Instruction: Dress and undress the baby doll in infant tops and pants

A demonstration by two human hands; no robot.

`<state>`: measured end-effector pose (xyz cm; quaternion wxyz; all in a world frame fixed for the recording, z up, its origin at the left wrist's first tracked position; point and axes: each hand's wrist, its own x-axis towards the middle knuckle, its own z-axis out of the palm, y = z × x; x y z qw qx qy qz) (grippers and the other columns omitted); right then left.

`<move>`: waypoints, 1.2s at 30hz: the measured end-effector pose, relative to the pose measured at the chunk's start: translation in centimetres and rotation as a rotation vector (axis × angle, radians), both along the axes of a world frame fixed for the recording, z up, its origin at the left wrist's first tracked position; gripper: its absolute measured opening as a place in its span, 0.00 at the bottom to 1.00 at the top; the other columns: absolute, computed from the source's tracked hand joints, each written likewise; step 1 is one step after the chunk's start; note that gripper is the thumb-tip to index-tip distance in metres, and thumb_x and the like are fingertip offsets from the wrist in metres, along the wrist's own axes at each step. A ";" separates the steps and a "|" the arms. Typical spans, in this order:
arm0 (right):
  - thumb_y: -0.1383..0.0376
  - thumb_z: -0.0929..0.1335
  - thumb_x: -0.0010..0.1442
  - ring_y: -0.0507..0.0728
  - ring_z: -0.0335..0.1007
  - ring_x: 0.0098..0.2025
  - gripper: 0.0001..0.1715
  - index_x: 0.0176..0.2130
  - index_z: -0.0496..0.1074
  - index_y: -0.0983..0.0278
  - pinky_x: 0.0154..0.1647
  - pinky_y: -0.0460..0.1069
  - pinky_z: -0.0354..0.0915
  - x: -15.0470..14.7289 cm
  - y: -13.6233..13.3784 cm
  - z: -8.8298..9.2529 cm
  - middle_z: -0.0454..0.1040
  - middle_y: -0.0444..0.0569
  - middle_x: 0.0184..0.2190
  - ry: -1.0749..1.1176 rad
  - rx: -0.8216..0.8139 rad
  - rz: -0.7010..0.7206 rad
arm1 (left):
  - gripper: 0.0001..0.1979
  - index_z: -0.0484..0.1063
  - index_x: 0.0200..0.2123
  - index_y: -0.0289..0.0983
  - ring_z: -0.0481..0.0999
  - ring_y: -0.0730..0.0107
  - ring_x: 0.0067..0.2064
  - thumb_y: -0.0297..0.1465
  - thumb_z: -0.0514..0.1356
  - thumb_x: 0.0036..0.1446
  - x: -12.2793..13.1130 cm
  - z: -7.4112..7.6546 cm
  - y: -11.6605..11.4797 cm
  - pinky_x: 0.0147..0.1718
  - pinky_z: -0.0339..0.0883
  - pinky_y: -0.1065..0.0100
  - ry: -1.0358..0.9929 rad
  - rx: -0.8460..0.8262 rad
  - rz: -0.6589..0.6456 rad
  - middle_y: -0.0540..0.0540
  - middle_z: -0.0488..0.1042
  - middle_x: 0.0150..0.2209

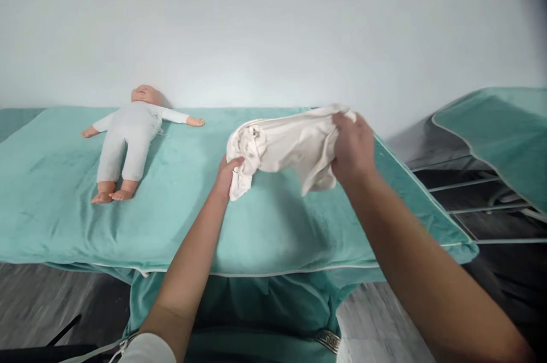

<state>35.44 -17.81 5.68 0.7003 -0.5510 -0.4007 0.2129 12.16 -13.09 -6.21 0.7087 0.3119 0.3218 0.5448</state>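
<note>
Cream cloth [294, 138]: it is spanning the gap between the two hands, hanging above the teal cover [265, 237] and casting a shadow on it; whether it is a garment or a plain sheet, I cannot tell for sure.
Left hand [226, 178]: it is pinching the cloth's near corner, the thumb lying over the material and the fingers mostly hiding behind it.
Right hand [354, 143]: it is gripping a gathered bunch at the other end, the fingers curling round; their exact closing is hiding in the folds.
Printed patch [255, 143]: it is crumpling just beside the left thumb, up and to its right.
Loose flap [318, 175]: it is drooping just left of and below the right hand.
Weight and feel: the cloth is looking light, thin and soft, folding under its own weight; it is probably not slipping easily, nor seeming fragile.
Best hold: edges and corners are offering the surest grip, one per hand; bunching the middle would likely be adding creases.
Doll [128, 129]: dressed in white, it is lying face up, well to the left of the left hand.
</note>
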 end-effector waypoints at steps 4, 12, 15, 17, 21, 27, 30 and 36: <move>0.63 0.67 0.58 0.56 0.64 0.32 0.08 0.29 0.62 0.56 0.38 0.53 0.67 1.2 2.3 5.2 0.62 0.42 0.28 0.056 0.216 -0.026 | 0.33 0.73 0.54 0.40 0.77 0.53 0.55 0.29 0.72 0.41 1.5 -0.7 -0.6 0.56 0.70 0.56 0.489 0.394 0.094 0.43 0.78 0.52; 0.62 0.68 0.60 0.58 0.70 0.38 0.05 0.34 0.65 0.55 0.45 0.55 0.71 -4.6 3.6 9.7 0.67 0.42 0.32 -0.156 0.231 0.351 | 0.54 0.55 0.70 0.43 0.62 0.46 0.69 0.40 0.77 0.43 2.1 -1.6 -1.2 0.67 0.60 0.48 0.682 0.717 0.244 0.33 0.58 0.68; 0.56 0.68 0.64 0.56 0.73 0.43 0.09 0.42 0.69 0.58 0.51 0.54 0.71 -7.7 3.5 9.2 0.73 0.42 0.38 -0.262 0.150 0.634 | 0.55 0.50 0.72 0.48 0.63 0.49 0.70 0.43 0.76 0.46 1.8 -1.5 -1.5 0.66 0.63 0.52 0.495 0.562 0.239 0.35 0.54 0.72; 0.48 0.68 0.65 0.60 0.73 0.54 0.23 0.53 0.70 0.59 0.58 0.58 0.69 -8.8 3.8 7.4 0.75 0.46 0.50 -0.459 0.045 0.759 | 0.52 0.52 0.71 0.50 0.67 0.51 0.68 0.44 0.75 0.48 1.6 -1.3 -1.3 0.65 0.65 0.54 0.311 0.429 0.227 0.38 0.57 0.71; 0.44 0.74 0.56 0.72 0.55 0.73 0.52 0.69 0.58 0.60 0.71 0.67 0.57 -8.4 5.0 0.3 0.57 0.59 0.72 -0.936 -0.324 0.651 | 0.32 0.69 0.62 0.45 0.74 0.56 0.63 0.44 0.69 0.55 0.7 -0.7 0.0 0.63 0.68 0.56 -0.072 0.285 0.252 0.41 0.73 0.62; 0.47 0.79 0.50 0.77 0.47 0.75 0.66 0.74 0.50 0.63 0.71 0.71 0.55 -6.4 4.5 -8.3 0.52 0.63 0.74 -1.183 -0.628 0.531 | 0.19 0.77 0.51 0.43 0.81 0.60 0.49 0.43 0.54 0.64 -1.0 -0.5 1.3 0.57 0.74 0.54 -0.295 0.030 0.214 0.41 0.79 0.57; 0.44 0.78 0.49 0.78 0.47 0.73 0.66 0.74 0.50 0.59 0.69 0.73 0.55 -5.8 3.8 -8.9 0.52 0.62 0.74 -1.264 -0.587 0.552 | 0.22 0.76 0.53 0.44 0.80 0.59 0.55 0.45 0.49 0.67 -1.9 -0.5 1.4 0.56 0.74 0.55 -0.307 0.039 0.216 0.40 0.78 0.59; 0.50 0.77 0.51 0.78 0.51 0.68 0.60 0.74 0.52 0.53 0.64 0.73 0.60 -5.7 4.4 -8.2 0.56 0.60 0.71 -1.318 -0.628 0.559 | 0.24 0.74 0.58 0.41 0.77 0.60 0.61 0.44 0.47 0.70 -7.2 0.7 1.6 0.60 0.72 0.54 -0.312 0.075 0.340 0.38 0.78 0.60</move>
